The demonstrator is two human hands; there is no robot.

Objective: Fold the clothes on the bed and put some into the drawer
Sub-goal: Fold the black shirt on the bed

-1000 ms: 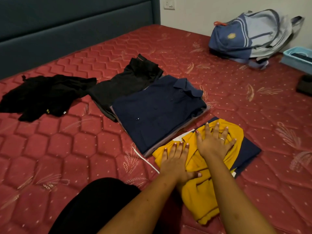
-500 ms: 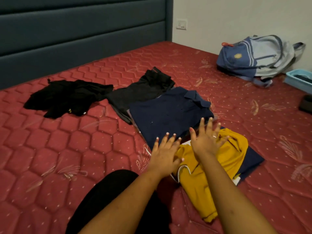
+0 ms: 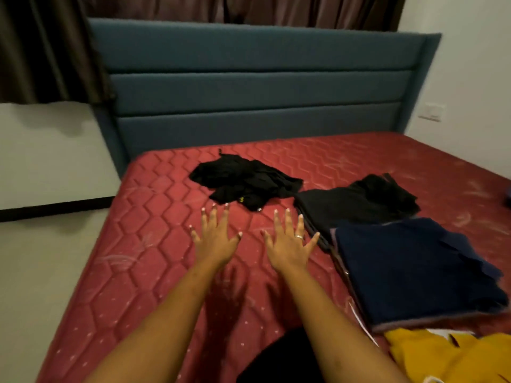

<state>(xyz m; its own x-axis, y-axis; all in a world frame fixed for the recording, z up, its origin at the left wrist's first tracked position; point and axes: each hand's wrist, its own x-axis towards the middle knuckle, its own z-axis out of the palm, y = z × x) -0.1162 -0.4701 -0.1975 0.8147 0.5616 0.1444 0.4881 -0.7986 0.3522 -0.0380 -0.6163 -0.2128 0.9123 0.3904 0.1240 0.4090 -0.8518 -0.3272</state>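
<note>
Both my hands are stretched forward above the red mattress (image 3: 143, 258) with fingers spread and nothing in them: my left hand (image 3: 214, 239) and my right hand (image 3: 289, 243), which wears a ring. Just beyond the fingertips lies a crumpled black garment (image 3: 246, 181), unfolded. To the right sit a folded dark grey garment (image 3: 356, 201) and a folded navy shirt (image 3: 414, 269) on a small stack. A folded yellow shirt (image 3: 442, 355) shows at the bottom right corner.
A blue padded headboard (image 3: 249, 87) stands behind the bed, with dark curtains (image 3: 49, 45) above and to the left. The mattress's left edge drops to a pale floor (image 3: 41, 272). A wall socket (image 3: 431, 111) is on the right wall. My dark-clothed knee (image 3: 279, 357) is at the bottom.
My hands lifted off the yellow shirt and swung left toward the crumpled black garment. The view turned left and up, so the backpack and blue tub have left the frame.
</note>
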